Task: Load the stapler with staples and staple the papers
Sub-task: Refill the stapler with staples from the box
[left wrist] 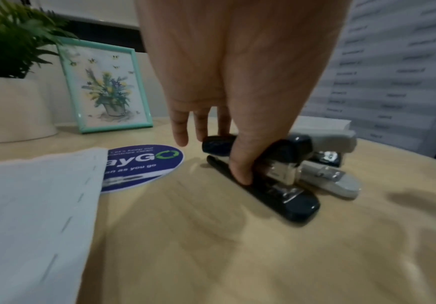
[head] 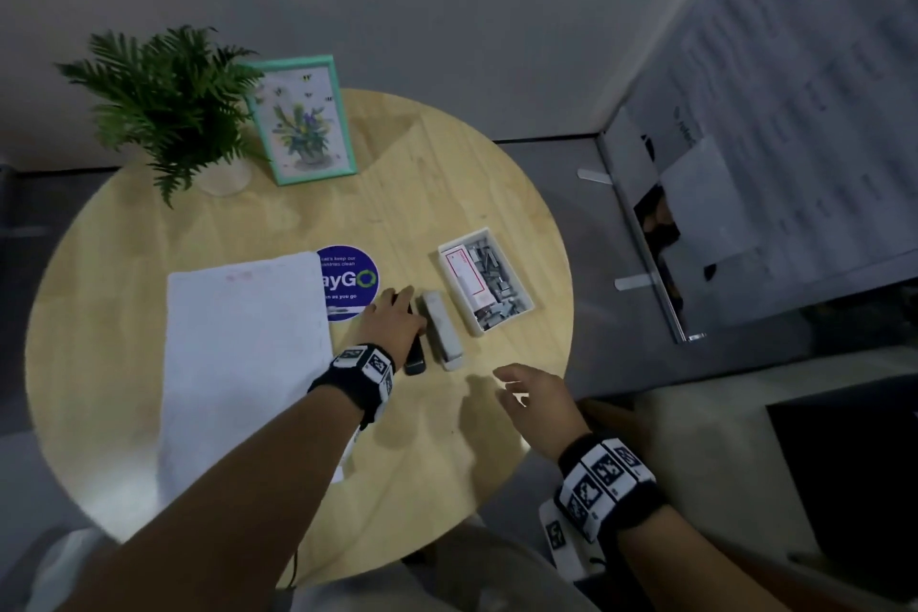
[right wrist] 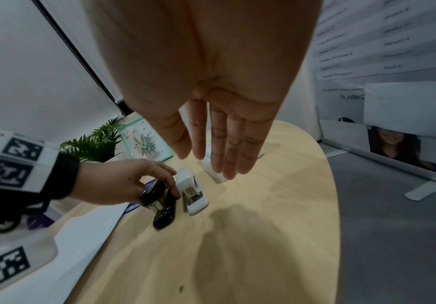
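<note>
A black stapler (head: 415, 357) (left wrist: 263, 176) (right wrist: 161, 207) lies on the round wooden table (head: 447, 194). My left hand (head: 392, 321) (left wrist: 227, 131) (right wrist: 133, 183) grips it from above, thumb on its near side and fingers over the top. A grey-white stapler (head: 442, 331) (left wrist: 333, 164) (right wrist: 192, 191) lies right beside it, untouched. A white tray of loose staples (head: 484, 281) with a staple box sits to the right. The stack of white papers (head: 243, 363) (left wrist: 30, 205) lies to the left. My right hand (head: 534, 395) (right wrist: 219, 148) hovers over the table's near right part, fingers straight, holding nothing.
A potted fern (head: 174, 99) and a green-framed flower picture (head: 303, 119) stand at the table's back. A round blue sticker (head: 347, 281) lies partly under the papers. A banner stand (head: 695, 214) is on the floor to the right.
</note>
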Motion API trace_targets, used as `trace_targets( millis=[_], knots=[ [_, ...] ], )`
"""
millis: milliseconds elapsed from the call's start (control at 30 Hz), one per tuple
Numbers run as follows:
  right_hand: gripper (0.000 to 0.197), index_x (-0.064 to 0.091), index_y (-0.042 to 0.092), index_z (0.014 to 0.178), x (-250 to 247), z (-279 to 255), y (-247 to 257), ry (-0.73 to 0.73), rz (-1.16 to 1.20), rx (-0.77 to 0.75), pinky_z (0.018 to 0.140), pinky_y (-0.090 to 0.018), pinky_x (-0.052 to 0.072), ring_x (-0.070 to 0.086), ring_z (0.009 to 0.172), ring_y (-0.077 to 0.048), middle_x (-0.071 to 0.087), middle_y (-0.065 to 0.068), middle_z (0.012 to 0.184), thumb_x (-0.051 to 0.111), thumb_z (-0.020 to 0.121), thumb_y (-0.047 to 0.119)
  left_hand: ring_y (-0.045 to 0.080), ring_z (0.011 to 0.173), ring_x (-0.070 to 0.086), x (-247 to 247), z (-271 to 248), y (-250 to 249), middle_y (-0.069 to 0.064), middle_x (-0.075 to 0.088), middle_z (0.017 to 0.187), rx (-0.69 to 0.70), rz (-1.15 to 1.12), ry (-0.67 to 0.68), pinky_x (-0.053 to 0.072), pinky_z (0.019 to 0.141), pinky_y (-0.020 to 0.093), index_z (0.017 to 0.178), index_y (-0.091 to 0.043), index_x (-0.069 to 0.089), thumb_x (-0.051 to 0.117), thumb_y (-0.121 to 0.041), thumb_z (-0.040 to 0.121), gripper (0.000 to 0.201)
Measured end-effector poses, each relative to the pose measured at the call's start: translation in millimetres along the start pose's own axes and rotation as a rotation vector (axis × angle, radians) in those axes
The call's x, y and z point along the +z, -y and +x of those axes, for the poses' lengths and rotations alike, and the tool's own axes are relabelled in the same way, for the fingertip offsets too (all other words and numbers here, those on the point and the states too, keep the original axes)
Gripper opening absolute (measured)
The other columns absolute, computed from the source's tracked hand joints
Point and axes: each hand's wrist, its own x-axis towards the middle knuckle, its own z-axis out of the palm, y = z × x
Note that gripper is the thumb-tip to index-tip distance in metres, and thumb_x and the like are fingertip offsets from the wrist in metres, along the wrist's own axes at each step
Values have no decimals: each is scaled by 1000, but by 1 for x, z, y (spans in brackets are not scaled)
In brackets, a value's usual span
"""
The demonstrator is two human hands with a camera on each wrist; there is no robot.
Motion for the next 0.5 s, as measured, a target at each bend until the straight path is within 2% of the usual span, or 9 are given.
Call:
trace_targets(
  millis=[100,200,267,367,433,500],
  knots=[
    [25,66,16,115,-1,6,0,13,108,42,91,-28,52,64,96,-12,65,4,108,58,91,13,37,142,21,-2,-3,5,11,18,158,-6,-47,-7,30,112,48,125,-28,56,52,-14,92,36],
    [27,64,15,118,0,11,9,36,176,50,91,-26,50,63,98,-14,64,3,108,58,92,13,34,131,40,-9,-18,13,11,33,151,-54,-273,-33,40,104,44,124,-25,56,52,-11,91,36],
    [30,61,14,123,3,15,20,30,249,25,91,-24,50,62,97,-14,64,0,111,57,93,15,32,119,53,-13,-32,17,10,48,137,-75,-519,-93,44,98,39,116,-21,59,52,-9,92,28],
    [39,51,12,134,5,19,42,42,350,-18,84,-19,45,59,100,-13,59,0,118,53,96,24,22,101,59,-22,-60,15,3,62,111,-68,-787,-205,43,84,25,110,-15,60,53,-5,92,22],
    [41,49,12,135,9,23,55,67,368,-31,86,-24,46,59,102,-16,58,-2,119,49,98,30,12,88,59,-27,-79,10,-5,63,97,-69,-869,-296,40,74,11,109,-16,59,53,-11,94,17],
    [39,54,13,130,15,26,63,54,391,-41,94,-36,51,61,104,-20,61,-6,121,45,98,35,4,75,58,-30,-93,4,-11,61,88,-87,-929,-360,39,68,5,110,-19,56,52,-20,96,15]
  ],
)
